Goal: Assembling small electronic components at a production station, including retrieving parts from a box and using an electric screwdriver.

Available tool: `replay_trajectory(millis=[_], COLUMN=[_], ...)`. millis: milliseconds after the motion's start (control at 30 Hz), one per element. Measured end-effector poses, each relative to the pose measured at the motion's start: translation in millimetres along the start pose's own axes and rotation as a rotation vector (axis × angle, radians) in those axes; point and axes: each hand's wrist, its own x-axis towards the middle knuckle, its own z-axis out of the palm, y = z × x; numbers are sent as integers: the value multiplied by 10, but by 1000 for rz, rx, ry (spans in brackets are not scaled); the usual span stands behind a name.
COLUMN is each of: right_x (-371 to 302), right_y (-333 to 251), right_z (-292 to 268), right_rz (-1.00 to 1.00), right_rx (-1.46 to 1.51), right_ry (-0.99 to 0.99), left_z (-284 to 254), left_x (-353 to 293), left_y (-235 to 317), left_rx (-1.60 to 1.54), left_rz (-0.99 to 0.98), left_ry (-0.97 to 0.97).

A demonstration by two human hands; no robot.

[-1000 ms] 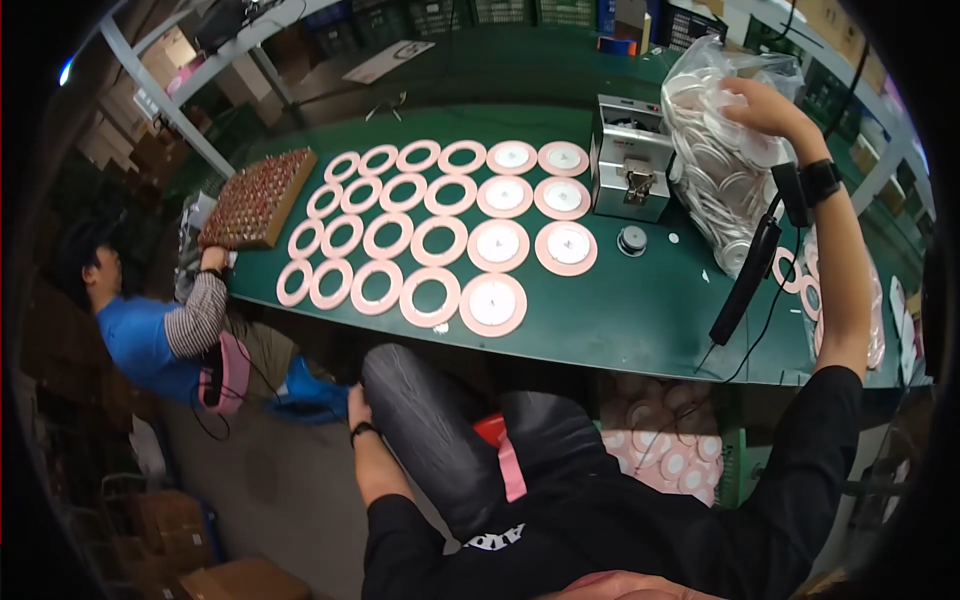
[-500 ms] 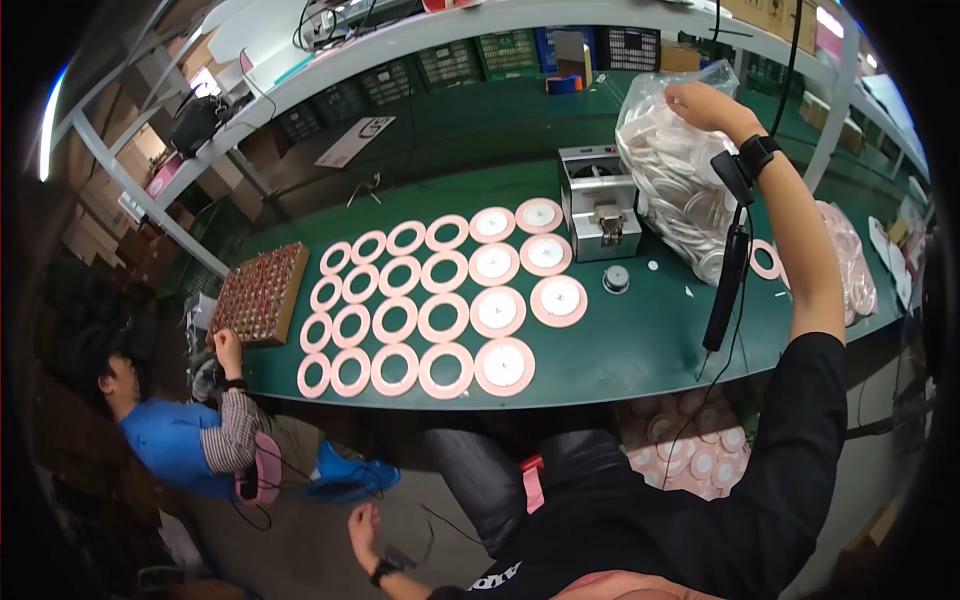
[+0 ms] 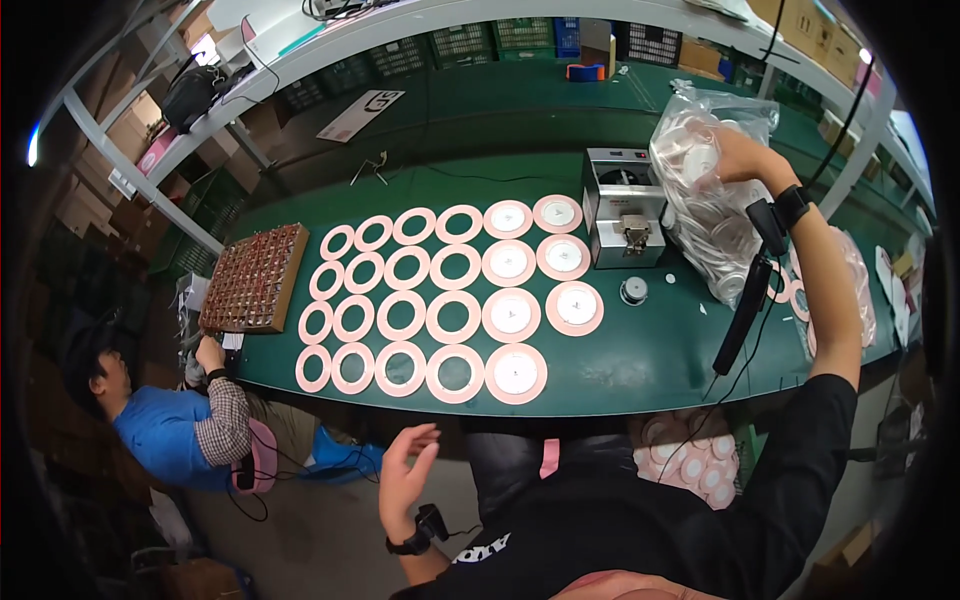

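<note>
My right hand (image 3: 743,157) reaches into the mouth of a clear plastic bag (image 3: 695,190) stuffed with white round discs, at the back right of the table. A white disc (image 3: 702,160) shows by its fingertips; the fingers themselves are hidden, so I cannot tell whether they grip it. Below the table's front edge, my left hand (image 3: 405,478) is raised with fingers apart and nothing in it. Rows of pink rings (image 3: 454,317) lie on the green table. Those in the right-hand columns carry white discs in their centres, such as this white disc (image 3: 516,373).
A metal machine (image 3: 625,210) stands left of the bag, with a small round metal part (image 3: 634,291) before it. Further right lies a bag of pink rings (image 3: 858,285). A co-worker (image 3: 170,425) sits at the left by a partitioned box (image 3: 255,280). Pink-and-white pieces (image 3: 690,455) fill a container below the table.
My right hand has gone from above the bag down into its mouth. My left hand has risen toward the table, its fingers opening. The co-worker's hand has moved lower beside the box.
</note>
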Motion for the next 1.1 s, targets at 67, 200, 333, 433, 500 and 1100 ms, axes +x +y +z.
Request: replay_trajectory(millis=[67,200,333,433,500,1100], right_x=[101,133,83,15,91,304], right_y=[64,-61,-35,-41,-72,-394], right_z=[64,-105,-170,31,-86,-47], right_rz=[-72,-46,-41,-253,-169,-123], right_rx=[167,208,103,171,157,17], right_ry=[-31,-96,-176,50,-59,255], left_z=[76,190,280,383,514,807], left_x=[164,426,737,902,1031,1171], left_y=[297,671,791,834,896,758], left_rx=[0,1,-8,-23,15,191], left_rz=[61,229,312,282,326,469], left_ry=[-81,-272,-348,-363,-411,-521])
